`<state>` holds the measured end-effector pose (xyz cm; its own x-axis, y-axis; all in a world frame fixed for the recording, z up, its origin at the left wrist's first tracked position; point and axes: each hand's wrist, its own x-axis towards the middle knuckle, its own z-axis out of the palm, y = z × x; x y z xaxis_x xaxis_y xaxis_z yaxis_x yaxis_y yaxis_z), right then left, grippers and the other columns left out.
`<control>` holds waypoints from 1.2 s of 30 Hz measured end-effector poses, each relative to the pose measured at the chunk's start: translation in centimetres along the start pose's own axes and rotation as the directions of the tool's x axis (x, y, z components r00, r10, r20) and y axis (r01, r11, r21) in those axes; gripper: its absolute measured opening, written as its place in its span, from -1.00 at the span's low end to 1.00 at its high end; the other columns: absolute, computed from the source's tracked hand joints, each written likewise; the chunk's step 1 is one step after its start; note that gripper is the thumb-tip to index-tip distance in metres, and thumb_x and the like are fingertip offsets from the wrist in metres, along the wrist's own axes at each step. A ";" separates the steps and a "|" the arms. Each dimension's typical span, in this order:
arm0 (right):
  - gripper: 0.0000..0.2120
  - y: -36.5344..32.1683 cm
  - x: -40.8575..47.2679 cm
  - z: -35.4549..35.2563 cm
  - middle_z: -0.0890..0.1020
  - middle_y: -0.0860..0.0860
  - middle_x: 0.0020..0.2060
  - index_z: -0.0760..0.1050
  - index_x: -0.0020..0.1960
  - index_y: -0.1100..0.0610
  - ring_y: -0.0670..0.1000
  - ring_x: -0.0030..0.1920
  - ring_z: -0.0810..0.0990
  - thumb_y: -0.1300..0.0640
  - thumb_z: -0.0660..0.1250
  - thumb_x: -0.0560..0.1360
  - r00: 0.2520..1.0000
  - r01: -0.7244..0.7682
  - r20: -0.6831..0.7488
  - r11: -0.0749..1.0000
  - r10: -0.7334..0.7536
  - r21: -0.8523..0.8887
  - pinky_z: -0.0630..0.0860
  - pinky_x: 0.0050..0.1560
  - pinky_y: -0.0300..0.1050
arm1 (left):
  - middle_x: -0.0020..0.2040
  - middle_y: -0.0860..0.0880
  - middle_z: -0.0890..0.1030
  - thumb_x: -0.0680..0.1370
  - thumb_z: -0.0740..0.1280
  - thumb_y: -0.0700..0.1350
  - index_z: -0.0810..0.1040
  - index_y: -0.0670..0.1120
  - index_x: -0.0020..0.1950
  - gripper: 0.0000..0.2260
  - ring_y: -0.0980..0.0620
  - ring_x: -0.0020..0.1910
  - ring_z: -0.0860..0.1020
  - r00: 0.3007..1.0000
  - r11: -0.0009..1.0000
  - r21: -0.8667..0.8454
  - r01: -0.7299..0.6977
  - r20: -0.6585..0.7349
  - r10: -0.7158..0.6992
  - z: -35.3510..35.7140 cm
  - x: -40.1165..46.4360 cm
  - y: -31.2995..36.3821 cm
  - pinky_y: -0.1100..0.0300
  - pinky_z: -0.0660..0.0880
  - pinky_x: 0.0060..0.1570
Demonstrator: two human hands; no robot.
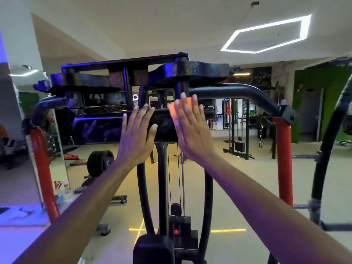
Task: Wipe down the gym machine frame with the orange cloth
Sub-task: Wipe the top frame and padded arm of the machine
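The black gym machine frame [238, 92] fills the middle of the view, with a thick black horizontal bar [163, 126] at chest height. My right hand [192, 126] lies flat, fingers straight, pressing the orange cloth [174, 109] against that bar; only the cloth's upper left part shows past my fingers. My left hand [137, 130] rests flat on the same bar just to the left, fingers straight, holding nothing.
Red uprights stand at the left [42, 168] and right [283, 159] of the frame. Cables [178, 178], a weight stack [179, 225] and a black pad [152, 248] sit below the bar. A weight plate [99, 162] and another machine [238, 134] stand on the floor beyond.
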<state>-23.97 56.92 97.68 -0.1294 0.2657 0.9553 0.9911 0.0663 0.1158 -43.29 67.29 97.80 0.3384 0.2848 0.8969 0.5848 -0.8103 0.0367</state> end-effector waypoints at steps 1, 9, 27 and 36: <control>-0.42 0.2 -0.8 0.3 -0.01 0.10 0.80 0.03 0.80 0.14 0.21 0.79 -0.15 0.05 0.09 0.84 0.998 0.061 0.030 0.998 -0.060 -0.028 -0.04 0.76 0.31 | 0.79 0.04 0.09 0.81 0.08 0.11 0.14 0.06 0.77 -0.49 0.05 0.77 -0.10 1.000 1.000 0.004 -0.004 0.015 0.004 0.0 -0.3 -0.1 -0.17 -0.18 0.73; -0.41 0.3 0.5 0.0 -0.02 0.09 0.80 -0.02 0.80 0.16 0.16 0.79 -0.16 0.00 0.06 0.85 0.996 -0.085 -0.003 0.989 0.086 0.123 -0.05 0.77 0.28 | 0.79 0.08 0.04 0.81 0.09 0.07 0.10 0.09 0.78 -0.48 0.05 0.77 -0.12 0.999 1.000 0.029 0.003 0.039 -0.004 -0.8 -1.5 -1.1 -0.22 -0.12 0.73; -0.40 -5.3 0.4 2.8 -0.01 0.10 0.80 -0.01 0.80 0.13 0.20 0.79 -0.10 -0.02 0.06 0.84 0.999 -0.037 -0.002 0.940 0.038 -0.339 -0.10 0.77 0.26 | 0.80 0.02 0.02 0.82 0.09 0.07 0.10 0.10 0.78 -0.49 -0.01 0.78 -0.14 0.993 0.993 0.025 -0.118 0.023 0.118 -2.6 -1.8 -10.3 -0.27 -0.16 0.72; -0.39 -9.6 0.0 5.9 -0.01 0.11 0.80 -0.03 0.81 0.08 0.23 0.79 -0.12 0.00 0.06 0.82 0.996 0.046 0.091 0.913 -0.009 -0.406 -0.07 0.76 0.32 | 0.80 0.05 -0.07 0.82 0.03 0.08 0.04 0.09 0.79 -0.48 -0.01 0.78 -0.16 0.980 0.980 0.029 -0.196 0.023 0.196 -3.0 -2.6 -13.9 -0.26 -0.16 0.72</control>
<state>-33.70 61.94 94.94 -0.1411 0.3513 0.9256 0.9121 -0.3174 0.2595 -54.50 76.26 96.28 0.4631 0.1325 0.8764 0.5282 -0.8353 -0.1528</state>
